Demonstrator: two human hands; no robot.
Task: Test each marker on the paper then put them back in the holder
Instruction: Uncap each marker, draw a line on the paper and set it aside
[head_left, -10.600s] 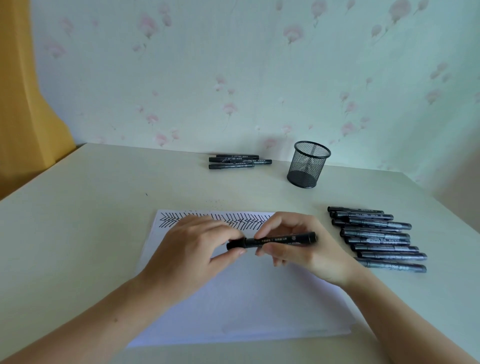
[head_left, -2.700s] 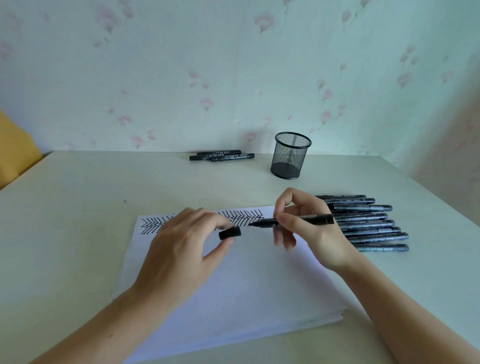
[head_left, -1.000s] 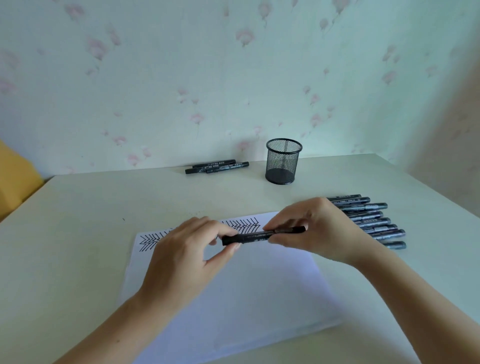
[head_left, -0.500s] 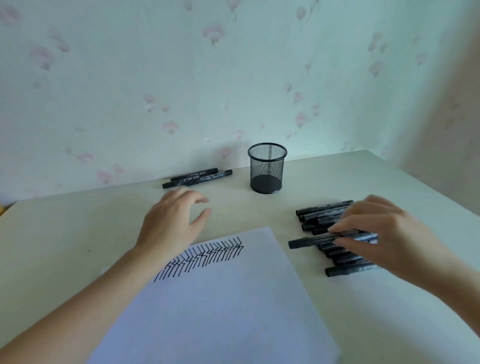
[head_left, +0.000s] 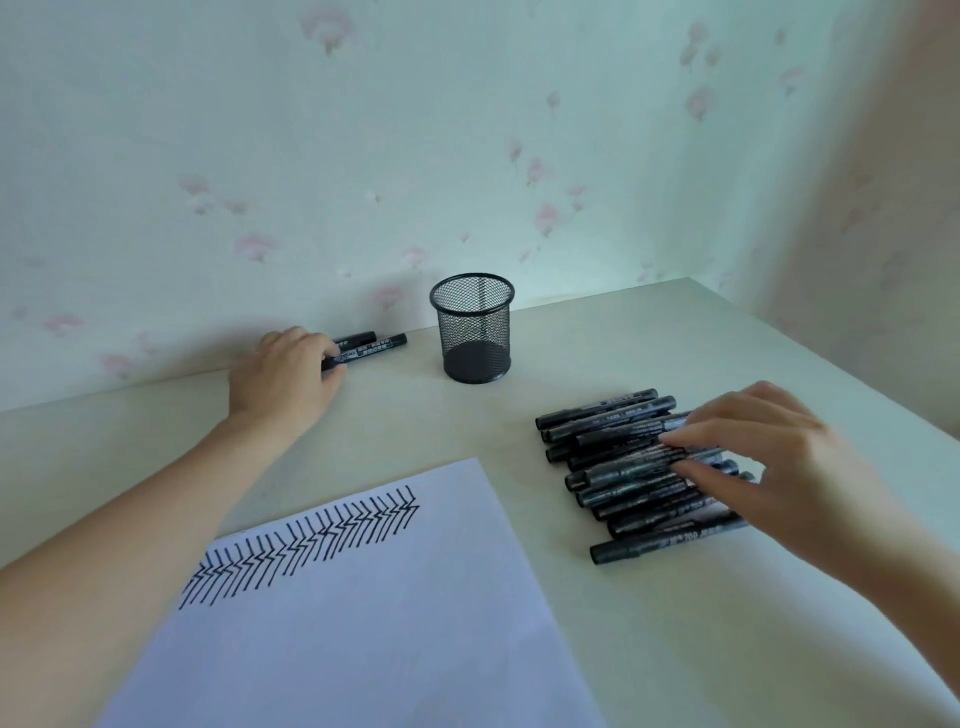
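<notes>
I see a pale cream bench (head_left: 415, 415) pushed into a corner of the room, its far edge against a wall (head_left: 467, 130) papered in light green with faint pink flowers. A second wall (head_left: 893, 208) on the right looks warmer and pinker. The bench top is smooth and matte.

A white paper (head_left: 374, 623) lies at an angle on the near side, and a band of black chevron strokes (head_left: 306, 540) runs along its upper edge. The black mesh holder (head_left: 471, 328) stands upright near the back wall, and I see no markers in it.

My left hand (head_left: 285, 379) reaches to the far edge, left of the holder. Its fingers (head_left: 332, 358) are curled over the near end of a small group of markers (head_left: 371, 344) lying beside the wall. I cannot tell whether they actually pinch one or only rest on it.

My right hand (head_left: 769, 467) is over the row of markers (head_left: 623, 467) laid side by side on the right of the bench, well apart from the paper. Its fingers (head_left: 691, 441) are loosely spread, and the tips press down on the barrels in the middle of the row. I cannot tell whether any single marker is gripped. The markers in this row are all capped, with the capped ends pointing left. The nearest one (head_left: 660, 543) sits a little apart from the others. Both forearms are bare.
</notes>
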